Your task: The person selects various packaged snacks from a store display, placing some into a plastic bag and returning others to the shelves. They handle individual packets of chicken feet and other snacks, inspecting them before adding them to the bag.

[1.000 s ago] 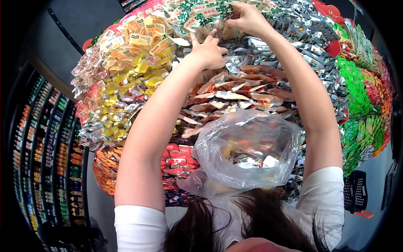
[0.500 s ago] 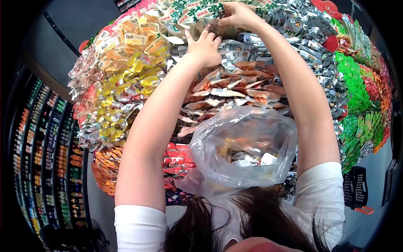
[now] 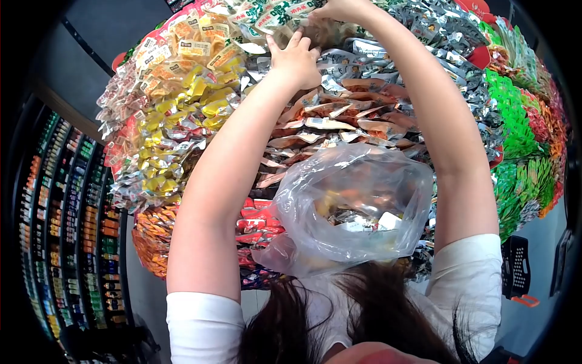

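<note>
At the top of the view, my left hand [image 3: 295,59] rests with spread fingers against the lower edge of green-and-white printed packets [image 3: 276,17]. My right hand [image 3: 347,11] is at the right end of those packets, its fingers bent against them; whether it grips one is hard to tell. Silver packets [image 3: 357,57] lie just below it. Nearer my body, a clear plastic bag [image 3: 357,206] stands open, with several small packets inside. Rows of brown-orange packets [image 3: 339,115] lie between the bag and my hands.
Yellow packets [image 3: 194,115] and orange-white ones [image 3: 191,45] are heaped on the left, green packets [image 3: 521,127] on the right. Red packets [image 3: 260,218] lie left of the bag. Bottle shelves [image 3: 73,230] stand far left; a black basket [image 3: 515,267] is at lower right.
My right hand has moved slightly up toward the top edge. My left hand stays nearly in place, fingers still spread. The bag appears slightly higher and wider in view.
</note>
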Available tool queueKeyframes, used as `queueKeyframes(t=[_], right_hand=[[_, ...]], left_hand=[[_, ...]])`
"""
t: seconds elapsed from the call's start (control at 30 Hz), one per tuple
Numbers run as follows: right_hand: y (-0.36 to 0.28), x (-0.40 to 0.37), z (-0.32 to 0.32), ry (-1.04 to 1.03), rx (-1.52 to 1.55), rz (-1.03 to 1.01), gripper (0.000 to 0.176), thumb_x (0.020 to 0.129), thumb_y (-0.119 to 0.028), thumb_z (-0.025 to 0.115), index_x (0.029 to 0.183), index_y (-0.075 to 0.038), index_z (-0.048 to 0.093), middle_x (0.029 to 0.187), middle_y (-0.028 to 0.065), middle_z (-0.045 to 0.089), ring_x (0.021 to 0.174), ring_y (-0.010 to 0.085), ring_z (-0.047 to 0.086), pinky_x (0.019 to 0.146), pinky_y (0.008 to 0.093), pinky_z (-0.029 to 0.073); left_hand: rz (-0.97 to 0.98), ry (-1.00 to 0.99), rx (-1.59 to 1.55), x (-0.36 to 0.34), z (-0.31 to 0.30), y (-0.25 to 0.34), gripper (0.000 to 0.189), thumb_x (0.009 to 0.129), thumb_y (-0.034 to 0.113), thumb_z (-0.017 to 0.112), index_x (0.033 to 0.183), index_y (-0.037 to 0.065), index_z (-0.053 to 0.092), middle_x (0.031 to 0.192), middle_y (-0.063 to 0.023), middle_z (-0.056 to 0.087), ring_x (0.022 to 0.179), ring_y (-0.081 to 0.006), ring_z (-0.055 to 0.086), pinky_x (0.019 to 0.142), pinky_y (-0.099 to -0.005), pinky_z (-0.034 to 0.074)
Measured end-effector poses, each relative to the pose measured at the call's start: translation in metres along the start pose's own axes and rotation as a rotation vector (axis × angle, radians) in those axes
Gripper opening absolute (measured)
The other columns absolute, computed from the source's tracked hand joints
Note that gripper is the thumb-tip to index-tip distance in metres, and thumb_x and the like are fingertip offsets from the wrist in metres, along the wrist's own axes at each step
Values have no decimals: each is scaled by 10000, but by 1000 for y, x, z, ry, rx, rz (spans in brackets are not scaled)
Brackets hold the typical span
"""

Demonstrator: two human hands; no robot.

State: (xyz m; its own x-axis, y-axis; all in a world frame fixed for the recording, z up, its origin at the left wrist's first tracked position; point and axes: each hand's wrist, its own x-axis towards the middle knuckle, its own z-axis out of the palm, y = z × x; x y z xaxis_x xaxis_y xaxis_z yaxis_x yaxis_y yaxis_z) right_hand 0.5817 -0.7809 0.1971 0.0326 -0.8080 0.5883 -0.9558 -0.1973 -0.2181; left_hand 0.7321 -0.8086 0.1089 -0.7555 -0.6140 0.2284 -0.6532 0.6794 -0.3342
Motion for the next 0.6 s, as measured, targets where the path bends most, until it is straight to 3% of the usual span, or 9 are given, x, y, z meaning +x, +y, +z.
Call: queueKeyframes(t=[0.03,0.07,0.13,0.2,0.33,0.4,0.47,0.57,0.6], right_hand=[[6,1,3,103,-13,-165,420,590,-301,766,873,-24,626,812,179,635,739,280,614,651,374,488],[11,1,3,98,-13,-169,420,590,-301,766,873,-24,626,812,179,635,739,280,614,651,374,488],[9,-3,1,-77,11,34,441,591,-321,779,878,-22,628,785,163,638,743,272,617,644,371,486],[8,-6,13,-8,-35,6,398,615,-305,765,865,-27,628,765,148,640,746,280,617,669,377,485],[9,-10,29,259,-135,-198,437,653,-311,730,1027,-104,638,800,141,643,765,309,613,720,383,483],[3,-20,16,117,-44,-7,471,666,-279,704,1102,-123,619,840,148,646,804,313,615,738,388,480],[1,-21,20,69,-21,39,383,687,-245,669,1038,-97,631,858,155,645,839,322,610,745,402,474],[16,-13,43,175,-186,-29,228,737,-211,617,916,-70,618,865,161,633,875,338,597,767,414,465],[14,-16,45,176,-183,-33,228,737,-211,617,916,-70,618,865,161,633,875,338,597,767,414,465]], left_hand=[[-2,-4,16,-2,-2,0,529,788,237,452,1315,194,459,1394,-78,336,1390,-198,120,1022,-691,17],[-6,-8,31,-4,-3,0,509,793,232,452,1300,190,473,1392,-76,339,1389,-200,128,1020,-695,27],[-7,8,8,-5,-3,-1,480,796,231,462,1271,177,497,1392,-76,340,1387,-201,138,1018,-697,28],[6,1,-1,-5,-5,-1,481,797,242,472,1273,171,498,1391,-78,341,1386,-202,142,1016,-698,28],[15,-5,40,-7,-5,-4,528,804,317,480,1313,181,460,1429,-83,314,1387,-178,136,1037,-667,66],[32,12,47,-8,-3,-8,533,803,331,480,1311,169,461,1422,-80,322,1386,-176,139,1035,-671,73],[48,29,50,-9,0,-11,540,803,346,481,1308,157,462,1415,-76,331,1386,-175,141,1032,-674,80],[116,87,14,-11,4,-18,477,827,328,496,1251,111,513,1380,-74,380,1384,-206,151,1039,-670,87],[172,128,5,-16,3,-22,479,839,338,519,1263,115,498,1352,-86,407,1375,-212,178,1044,-639,140]])
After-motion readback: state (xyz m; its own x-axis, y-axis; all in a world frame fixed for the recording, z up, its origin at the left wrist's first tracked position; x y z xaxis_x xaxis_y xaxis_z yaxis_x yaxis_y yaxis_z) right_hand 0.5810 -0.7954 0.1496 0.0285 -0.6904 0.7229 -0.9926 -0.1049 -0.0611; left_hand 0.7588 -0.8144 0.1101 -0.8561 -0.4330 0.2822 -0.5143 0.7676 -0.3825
